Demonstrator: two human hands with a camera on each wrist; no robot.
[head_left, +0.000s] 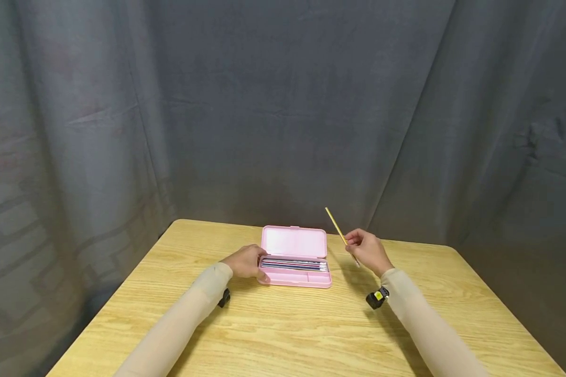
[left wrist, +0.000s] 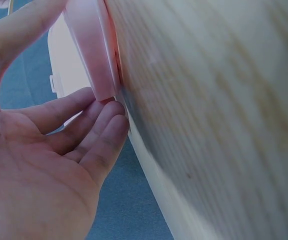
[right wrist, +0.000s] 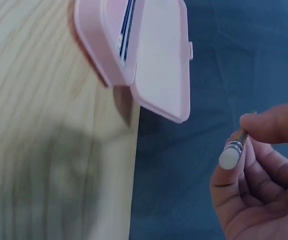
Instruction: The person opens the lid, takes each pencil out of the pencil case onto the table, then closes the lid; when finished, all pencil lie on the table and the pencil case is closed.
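Note:
An open pink pencil case (head_left: 296,277) lies on the wooden table (head_left: 283,335), its lid (head_left: 294,242) raised toward the back. Several dark pencils (head_left: 294,265) lie side by side in its tray. My left hand (head_left: 250,261) holds the case's left end, and in the left wrist view the fingers (left wrist: 101,117) touch its lower corner while the thumb reaches along the case (left wrist: 91,45). My right hand (head_left: 365,250) hovers right of the case and pinches a yellow pencil (head_left: 336,226), tip pointing up and back. Its eraser end (right wrist: 230,157) shows under the thumb.
A grey curtain (head_left: 283,104) hangs close behind and around the table. The table's far edge (head_left: 405,242) runs just behind the case. Bare wood stretches toward me in front of the case. A small black camera (head_left: 376,298) sits on each wrist.

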